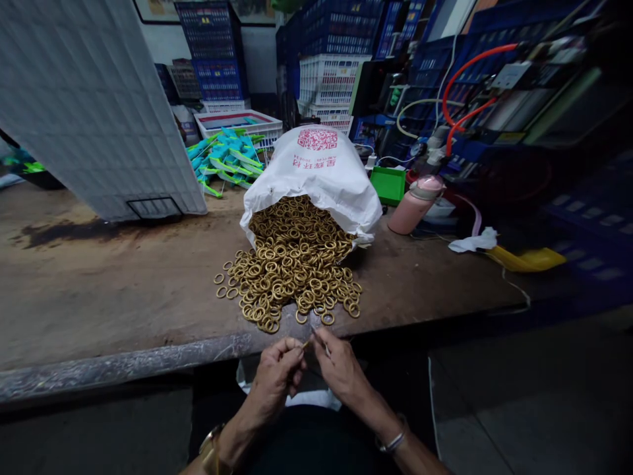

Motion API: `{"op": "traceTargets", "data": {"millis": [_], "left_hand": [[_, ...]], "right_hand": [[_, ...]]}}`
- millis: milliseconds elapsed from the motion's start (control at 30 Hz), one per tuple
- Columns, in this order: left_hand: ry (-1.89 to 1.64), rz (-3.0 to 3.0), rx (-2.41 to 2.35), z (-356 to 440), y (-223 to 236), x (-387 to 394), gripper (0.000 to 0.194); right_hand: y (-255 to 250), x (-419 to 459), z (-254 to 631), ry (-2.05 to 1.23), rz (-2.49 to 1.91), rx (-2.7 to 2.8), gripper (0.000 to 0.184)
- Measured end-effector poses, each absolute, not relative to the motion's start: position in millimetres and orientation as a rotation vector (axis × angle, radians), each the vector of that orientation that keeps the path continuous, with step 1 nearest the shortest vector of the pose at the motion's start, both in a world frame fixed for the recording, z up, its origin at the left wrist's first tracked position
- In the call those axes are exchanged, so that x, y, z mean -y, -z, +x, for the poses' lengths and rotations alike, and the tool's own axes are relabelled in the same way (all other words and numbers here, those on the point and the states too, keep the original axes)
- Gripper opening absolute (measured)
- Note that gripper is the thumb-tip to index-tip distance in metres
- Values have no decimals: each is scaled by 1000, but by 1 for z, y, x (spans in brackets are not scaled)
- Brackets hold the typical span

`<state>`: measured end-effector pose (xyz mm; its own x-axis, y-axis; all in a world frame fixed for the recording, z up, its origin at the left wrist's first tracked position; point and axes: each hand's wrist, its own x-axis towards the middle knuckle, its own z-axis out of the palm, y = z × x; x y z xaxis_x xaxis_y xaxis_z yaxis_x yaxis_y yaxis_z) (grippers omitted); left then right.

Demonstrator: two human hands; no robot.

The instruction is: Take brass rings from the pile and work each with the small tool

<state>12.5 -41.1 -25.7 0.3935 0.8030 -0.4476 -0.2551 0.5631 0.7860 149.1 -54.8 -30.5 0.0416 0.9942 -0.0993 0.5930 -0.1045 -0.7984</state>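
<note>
My left hand (277, 373) is closed in a pinch on a gold-coloured ring (306, 344), seen nearly edge-on just past the table's front edge. Close beside it, my right hand (343, 373) is also closed, its fingertips almost touching the ring. Something thin and pale shows between those right fingers, too small to name. Beyond both hands lies a heap of gold-coloured rings (291, 270) on the brown table (123, 290). The heap spills from the mouth of a white woven sack (316, 168) lying on its side, with red print on top.
A tall pale padded panel (109, 105) stands at left. Behind it are teal and green plastic parts (230, 158). A pink bottle (418, 204) and a green tray (388, 185) sit right of the sack, near a machine with red hoses (457, 72). Crates (333, 79) are stacked behind.
</note>
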Motion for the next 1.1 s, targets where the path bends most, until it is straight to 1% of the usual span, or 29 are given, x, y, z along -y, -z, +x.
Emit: {"op": "traceTargets", "data": {"millis": [33, 67, 167, 233, 400, 533, 733, 933, 1100], "left_hand": [[-751, 718, -954, 13, 28, 41, 24], [-756, 750, -972, 13, 30, 41, 23], [-751, 845, -1023, 14, 35, 41, 20], [-742, 868, -1057, 14, 36, 41, 20], [-722, 784, -993, 11, 29, 46, 24], [-663, 633, -854, 7, 18, 50, 21], [-644, 437, -847, 8, 18, 41, 27], [-672, 358, -742, 4, 23, 37, 18], [-648, 306, -705, 5, 26, 31, 19]], "right_hand": [[30, 57, 149, -865, -1795, 1699, 16], [30, 59, 149, -827, -1828, 1784, 18], [27, 63, 148, -746, -1901, 1957, 34], [25, 64, 148, -704, -1940, 2027, 37], [25, 63, 156, -573, -2091, 2103, 34], [29, 57, 171, -421, -2252, 1921, 31], [31, 42, 175, -250, -2222, 1748, 18], [37, 33, 175, -237, -2238, 1755, 14], [42, 32, 179, -317, -2089, 1686, 16]]}}
